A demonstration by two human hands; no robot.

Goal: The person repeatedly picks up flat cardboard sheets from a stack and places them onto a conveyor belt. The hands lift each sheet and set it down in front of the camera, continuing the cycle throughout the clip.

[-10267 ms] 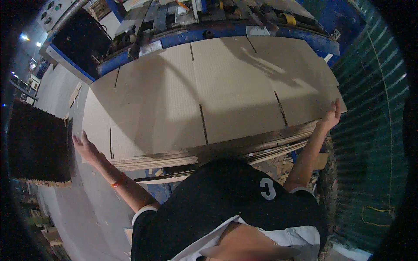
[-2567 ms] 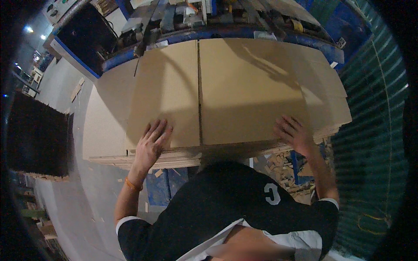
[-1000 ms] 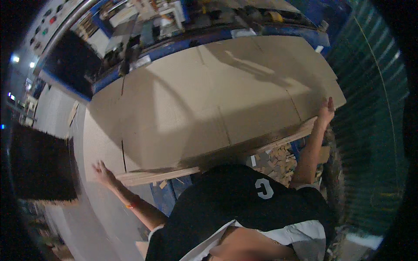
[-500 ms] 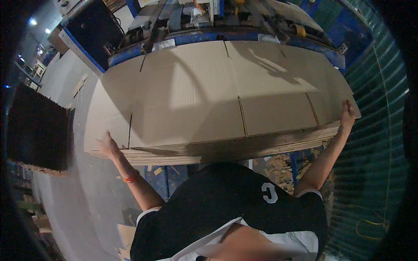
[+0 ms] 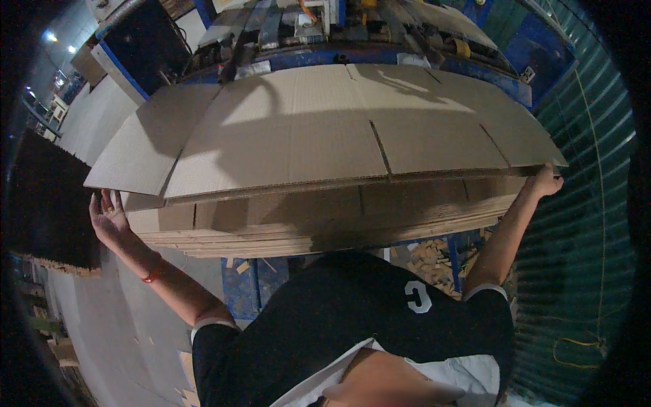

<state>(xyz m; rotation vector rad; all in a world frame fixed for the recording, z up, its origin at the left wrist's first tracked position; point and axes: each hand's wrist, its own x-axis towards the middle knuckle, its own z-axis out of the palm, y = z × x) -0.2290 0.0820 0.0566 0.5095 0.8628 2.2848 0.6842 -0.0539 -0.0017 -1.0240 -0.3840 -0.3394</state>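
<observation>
A wide, flat cardboard box blank [image 5: 325, 136], slotted and creased, has its near edge raised above a stack of similar blanks [image 5: 271, 241]. At its near left corner is my left hand [image 5: 110, 220], palm turned up, with the fingertips against the underside of the edge and bearing it. My right hand [image 5: 544, 182] is closed on the near right corner, its fingers partly hidden. A dark gap shows between the raised blank and the stack, and the blank's far edge lies by the machine.
A blue machine [image 5: 447, 64] with rollers and belts stands beyond the stack. Green corrugated sheeting [image 5: 590, 203] runs along the right. A dark stack of board [image 5: 51, 203] stands at the left. Cardboard scraps [image 5: 427, 268] lie beneath the stack on the right.
The top blank's near edge has lifted off the stack, and its left end has shifted left. My left hand has moved outward left with it; my right hand has shifted slightly, now gripping the corner.
</observation>
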